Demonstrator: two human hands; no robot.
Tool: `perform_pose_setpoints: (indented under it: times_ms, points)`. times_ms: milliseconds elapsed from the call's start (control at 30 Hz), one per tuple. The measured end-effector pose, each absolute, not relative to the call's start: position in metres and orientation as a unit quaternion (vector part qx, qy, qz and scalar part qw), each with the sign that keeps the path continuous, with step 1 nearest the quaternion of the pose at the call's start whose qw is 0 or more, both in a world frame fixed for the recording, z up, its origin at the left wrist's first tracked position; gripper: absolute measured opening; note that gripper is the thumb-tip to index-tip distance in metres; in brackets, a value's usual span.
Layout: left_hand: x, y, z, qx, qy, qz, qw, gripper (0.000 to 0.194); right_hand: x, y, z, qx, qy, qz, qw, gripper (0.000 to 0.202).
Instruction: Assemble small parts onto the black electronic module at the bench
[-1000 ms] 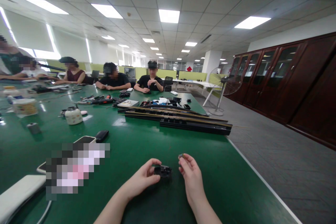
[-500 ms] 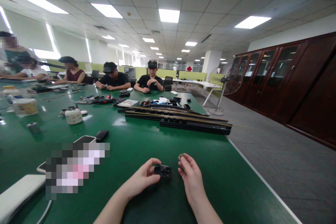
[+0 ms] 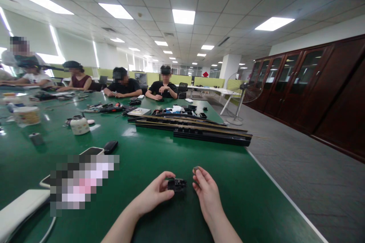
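Observation:
My left hand (image 3: pixel 156 193) is closed around the left side of a small black mechanical part (image 3: pixel 178 185), thumb at the near edge and fingers at the far edge. That part rests on or just over the green table (image 3: pixel 148 159); which one, I cannot tell. To its right, apart from it, my right hand (image 3: pixel 207 188) pinches a small greyish piece (image 3: pixel 195 169) between thumb and index finger. The piece is too small to name. The remaining fingers of the right hand are curled.
Long black rails (image 3: pixel 211 134) lie across the table ahead. On the left are a pixelated phone-like object (image 3: pixel 82 182), a white box (image 3: pixel 23 207), a black case (image 3: pixel 110 147), a metal cylinder (image 3: pixel 36 139) and a white jar (image 3: pixel 80 125). Several people sit beyond.
My right hand has shifted very slightly left with the small piece. The left hand and the black part stay put. At the far left, a standing person has moved right.

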State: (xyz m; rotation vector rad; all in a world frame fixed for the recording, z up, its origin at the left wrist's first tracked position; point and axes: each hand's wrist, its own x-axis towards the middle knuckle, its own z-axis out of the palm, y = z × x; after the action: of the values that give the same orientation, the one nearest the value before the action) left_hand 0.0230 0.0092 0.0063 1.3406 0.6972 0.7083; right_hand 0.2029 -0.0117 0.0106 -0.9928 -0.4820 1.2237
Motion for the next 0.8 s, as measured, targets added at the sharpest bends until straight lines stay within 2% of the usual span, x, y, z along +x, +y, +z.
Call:
perform_pose_setpoints:
  times_ms: [267, 800]
  points:
    - [0.0226, 0.0098, 0.0036, 0.599, 0.302, 0.315, 0.671, 0.043, 0.2018, -0.0121, 0.0076, -0.437, -0.254, 0.550, 0.665, 0.036]
    - [0.0232, 0.0093, 0.0055, 0.599, 0.301, 0.317, 0.671, 0.041, 0.1969, -0.0193, 0.0077, -0.471, -0.518, 0.408, 0.585, 0.033]
